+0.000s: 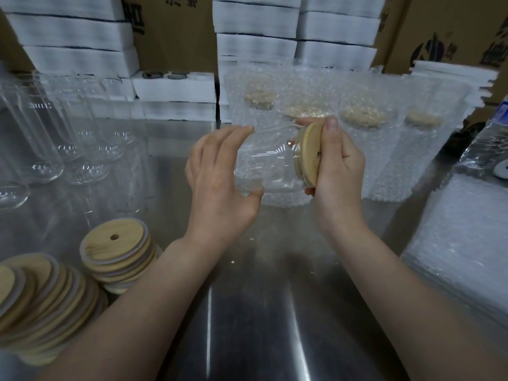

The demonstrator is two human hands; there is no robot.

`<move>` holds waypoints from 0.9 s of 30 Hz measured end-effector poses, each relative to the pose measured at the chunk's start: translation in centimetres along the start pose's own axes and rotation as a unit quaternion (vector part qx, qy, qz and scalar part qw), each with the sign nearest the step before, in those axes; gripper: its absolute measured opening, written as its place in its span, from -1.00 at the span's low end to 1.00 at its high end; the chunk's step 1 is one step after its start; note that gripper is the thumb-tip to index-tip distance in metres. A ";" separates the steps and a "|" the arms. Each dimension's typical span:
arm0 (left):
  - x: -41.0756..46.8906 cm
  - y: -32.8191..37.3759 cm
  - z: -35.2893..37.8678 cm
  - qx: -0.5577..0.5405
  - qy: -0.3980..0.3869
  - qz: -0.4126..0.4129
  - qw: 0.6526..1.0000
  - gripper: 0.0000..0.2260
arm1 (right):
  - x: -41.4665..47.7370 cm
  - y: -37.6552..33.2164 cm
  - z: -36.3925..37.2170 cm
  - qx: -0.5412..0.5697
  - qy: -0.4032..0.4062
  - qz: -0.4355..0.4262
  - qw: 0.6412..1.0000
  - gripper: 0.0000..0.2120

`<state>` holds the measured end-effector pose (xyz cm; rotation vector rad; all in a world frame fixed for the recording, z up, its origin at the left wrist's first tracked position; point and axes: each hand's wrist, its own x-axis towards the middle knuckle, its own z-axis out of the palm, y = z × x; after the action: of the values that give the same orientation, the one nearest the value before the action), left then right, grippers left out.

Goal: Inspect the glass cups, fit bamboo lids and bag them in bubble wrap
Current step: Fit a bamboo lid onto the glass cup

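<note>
A clear glass cup (270, 167) lies on its side in the air above the steel table (275, 312). My left hand (220, 185) holds its base end between fingers and thumb. A round bamboo lid (309, 156) with a small hole sits on the cup's mouth, and my right hand (339, 171) grips that lid around its rim, thumb on top.
Loose bamboo lids (115, 254) lie in stacks at the near left. Bare glass cups (68, 138) stand at the far left. Several bubble-wrapped lidded cups (362, 138) stand behind my hands. A pile of bubble bags (464, 243) lies at right. Foam trays and cartons line the back.
</note>
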<state>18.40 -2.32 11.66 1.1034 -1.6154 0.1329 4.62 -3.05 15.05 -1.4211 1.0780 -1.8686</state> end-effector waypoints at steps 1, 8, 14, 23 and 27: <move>0.0 0.0 0.0 0.000 0.001 0.000 1.000 -0.28 | 0.0 0.0 0.0 0.004 -0.002 0.003 1.000 -0.66; -0.1 0.1 0.0 -0.001 0.003 0.001 1.000 -0.28 | 0.0 0.0 0.0 0.038 -0.010 0.021 0.999 -0.65; -0.1 0.3 0.0 -0.001 0.007 0.004 1.000 -0.29 | 0.0 0.1 0.0 0.058 -0.029 0.032 0.997 -0.63; -0.4 -0.2 0.4 0.005 0.026 0.013 1.000 -0.27 | -0.2 0.0 0.1 0.029 -0.031 0.012 0.999 -0.63; -0.4 -0.2 0.7 -0.029 0.052 -0.042 0.997 -0.26 | -0.5 -0.5 -0.1 0.032 -0.010 -0.029 0.999 -0.65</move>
<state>18.02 -2.58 11.00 1.1008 -1.4702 0.0857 4.71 -2.36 15.21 -1.4458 0.9687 -1.9080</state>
